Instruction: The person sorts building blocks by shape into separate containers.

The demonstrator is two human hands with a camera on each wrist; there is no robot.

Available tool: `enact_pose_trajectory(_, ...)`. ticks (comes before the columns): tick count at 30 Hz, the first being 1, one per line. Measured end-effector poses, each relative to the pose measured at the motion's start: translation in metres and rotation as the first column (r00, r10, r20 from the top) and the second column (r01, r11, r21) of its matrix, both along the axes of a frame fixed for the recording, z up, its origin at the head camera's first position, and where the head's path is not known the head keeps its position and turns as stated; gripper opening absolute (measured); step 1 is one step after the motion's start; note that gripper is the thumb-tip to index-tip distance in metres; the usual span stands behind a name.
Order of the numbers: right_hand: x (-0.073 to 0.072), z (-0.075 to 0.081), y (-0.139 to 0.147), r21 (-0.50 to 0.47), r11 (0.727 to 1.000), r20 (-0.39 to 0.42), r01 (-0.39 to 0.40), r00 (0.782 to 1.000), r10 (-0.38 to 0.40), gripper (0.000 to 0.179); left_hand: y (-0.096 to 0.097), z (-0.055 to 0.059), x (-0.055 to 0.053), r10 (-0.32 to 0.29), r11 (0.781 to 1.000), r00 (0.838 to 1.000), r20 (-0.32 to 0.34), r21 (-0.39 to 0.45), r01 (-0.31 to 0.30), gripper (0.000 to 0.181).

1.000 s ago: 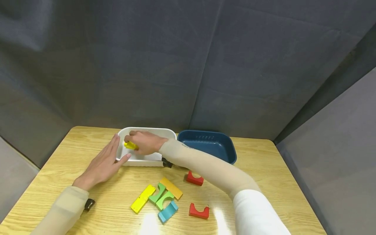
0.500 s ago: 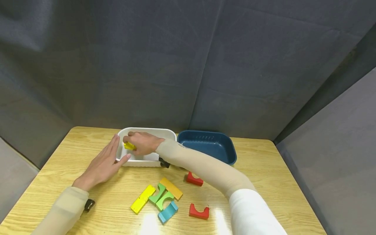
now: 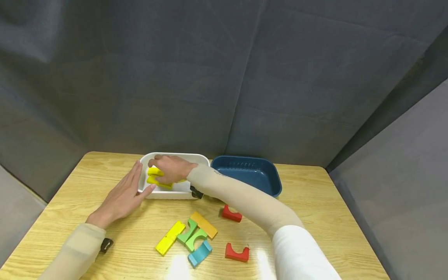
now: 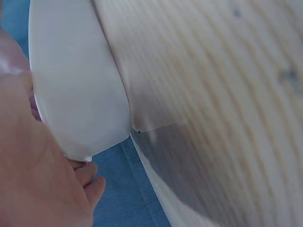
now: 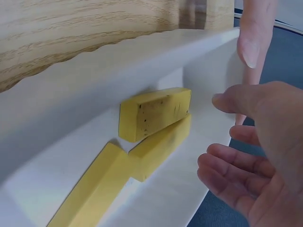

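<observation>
Hovering with loosely parted fingers, the right hand [image 3: 171,170] partly hides, from overhead, three yellow rectangular blocks [image 5: 161,147] inside a white plastic tray [image 3: 171,195]; the left hand [image 3: 121,196], fingers extended, touches its rim, some fingertips obscured.

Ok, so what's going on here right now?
A person has their right hand over the white tray, fingers and thumb apart and gripping nothing. Three yellow blocks lie in it, two side by side. Their left hand rests against the tray's left end, fingers straight. On the table nearer the person lie more blocks, including an orange block, a blue arch and two red arches. A dark blue tray stands to the white one's right.
</observation>
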State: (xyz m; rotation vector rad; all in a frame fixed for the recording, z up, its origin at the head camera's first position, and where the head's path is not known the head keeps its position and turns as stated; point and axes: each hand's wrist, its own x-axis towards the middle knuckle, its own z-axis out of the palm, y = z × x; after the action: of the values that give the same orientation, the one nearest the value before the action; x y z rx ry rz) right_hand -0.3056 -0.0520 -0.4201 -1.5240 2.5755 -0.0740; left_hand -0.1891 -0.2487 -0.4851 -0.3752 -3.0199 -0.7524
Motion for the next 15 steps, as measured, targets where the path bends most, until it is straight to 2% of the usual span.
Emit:
enact_pose_trajectory(8, 0.009, 0.010, 0.016, -0.049, 0.998, 0.053, 0.038, 0.998, -0.036, 0.049, 0.000, 0.000, 0.001, 0.008, 1.000, 1.000, -0.002, -0.004, -0.008, 0.099)
enact_pose_trajectory(15, 0.015, 0.020, 0.031, -0.084, 0.993, 0.068, 0.077, 0.995, -0.072, 0.050, 0.000, 0.002, 0.000, 0.015, 1.000, 1.000, 0.003, -0.003, -0.015, 0.101)
